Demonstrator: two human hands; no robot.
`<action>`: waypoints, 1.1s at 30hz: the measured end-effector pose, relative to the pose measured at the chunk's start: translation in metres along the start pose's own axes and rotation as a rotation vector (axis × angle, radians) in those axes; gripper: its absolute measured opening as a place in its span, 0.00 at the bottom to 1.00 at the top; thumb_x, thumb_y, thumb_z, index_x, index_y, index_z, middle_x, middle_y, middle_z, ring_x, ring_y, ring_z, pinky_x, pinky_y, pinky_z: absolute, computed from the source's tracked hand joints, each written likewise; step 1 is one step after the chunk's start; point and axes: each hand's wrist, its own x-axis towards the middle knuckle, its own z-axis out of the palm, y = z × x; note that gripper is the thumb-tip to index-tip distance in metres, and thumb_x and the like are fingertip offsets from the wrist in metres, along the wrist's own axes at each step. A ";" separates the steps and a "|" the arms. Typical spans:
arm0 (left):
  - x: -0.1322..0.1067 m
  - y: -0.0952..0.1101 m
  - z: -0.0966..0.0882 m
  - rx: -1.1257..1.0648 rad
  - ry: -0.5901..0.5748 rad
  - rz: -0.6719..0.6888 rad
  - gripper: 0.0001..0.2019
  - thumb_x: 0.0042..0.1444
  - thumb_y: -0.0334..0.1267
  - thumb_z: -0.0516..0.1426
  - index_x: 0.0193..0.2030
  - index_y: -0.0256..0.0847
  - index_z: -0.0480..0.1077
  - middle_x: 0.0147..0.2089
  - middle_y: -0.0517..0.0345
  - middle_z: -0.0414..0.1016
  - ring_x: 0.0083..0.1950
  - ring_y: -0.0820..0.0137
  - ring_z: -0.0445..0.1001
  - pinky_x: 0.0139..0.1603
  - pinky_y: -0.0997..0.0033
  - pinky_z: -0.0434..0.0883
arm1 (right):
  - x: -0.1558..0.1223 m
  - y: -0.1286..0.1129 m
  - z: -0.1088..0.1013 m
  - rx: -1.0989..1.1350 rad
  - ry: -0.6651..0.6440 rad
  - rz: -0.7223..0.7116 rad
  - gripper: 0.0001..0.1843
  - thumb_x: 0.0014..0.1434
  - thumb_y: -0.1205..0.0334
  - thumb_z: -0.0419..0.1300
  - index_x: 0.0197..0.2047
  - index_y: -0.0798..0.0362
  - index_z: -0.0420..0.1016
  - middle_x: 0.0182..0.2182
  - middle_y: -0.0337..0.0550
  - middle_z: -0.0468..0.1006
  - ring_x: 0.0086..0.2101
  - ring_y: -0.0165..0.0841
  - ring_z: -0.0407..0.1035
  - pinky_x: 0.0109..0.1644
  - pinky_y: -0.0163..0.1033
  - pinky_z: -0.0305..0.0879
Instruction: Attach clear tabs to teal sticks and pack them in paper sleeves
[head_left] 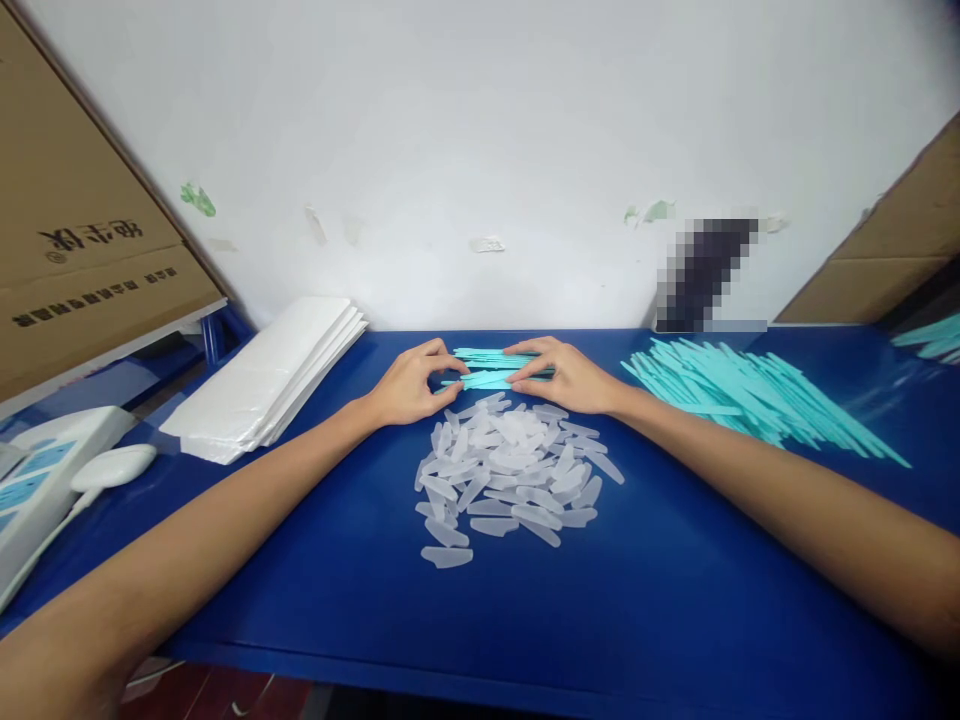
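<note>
Head camera: between my left hand (411,385) and right hand (576,378), about equally near, lie thin, flat turquoise strips (486,380), long axes running left to right, just beyond heaped frosted, translucent blade-shaped pieces (514,460). Both touch them towards opposite ends, finger and thumb slightly parted; whether they grip, I cannot tell.

Bright, diffuse light is cast fairly evenly over the wall (465,120) and table (675,580). A pale sheen is noted on the table to the right of the sticks (750,395). Deep shadow is found beneath the table's front edge. Outlines are stretched towards the sides (the left box (75,180) is most affected), and the top right corner is darkened. Detail among the pieces (517,460) is slightly softened; one patch (705,275) is coarsely pixelated.
</note>
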 end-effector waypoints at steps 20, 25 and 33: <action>-0.003 0.000 -0.002 0.045 -0.002 -0.015 0.20 0.68 0.48 0.50 0.45 0.43 0.82 0.44 0.50 0.69 0.47 0.61 0.68 0.53 0.56 0.65 | -0.002 -0.007 0.000 -0.010 -0.013 0.049 0.17 0.68 0.49 0.56 0.50 0.42 0.84 0.65 0.44 0.71 0.64 0.48 0.62 0.66 0.66 0.54; -0.002 -0.001 -0.003 0.072 -0.167 0.041 0.20 0.70 0.50 0.48 0.57 0.51 0.78 0.55 0.48 0.67 0.56 0.56 0.63 0.60 0.48 0.61 | -0.002 -0.007 0.000 -0.028 0.026 0.049 0.16 0.67 0.52 0.56 0.48 0.44 0.84 0.63 0.45 0.73 0.62 0.48 0.64 0.64 0.63 0.59; -0.002 0.001 -0.003 0.061 -0.164 0.015 0.22 0.70 0.50 0.47 0.65 0.51 0.70 0.63 0.46 0.63 0.62 0.53 0.60 0.64 0.45 0.59 | -0.002 -0.009 0.002 -0.095 -0.035 0.066 0.22 0.69 0.47 0.53 0.54 0.46 0.82 0.65 0.49 0.69 0.65 0.51 0.59 0.66 0.67 0.52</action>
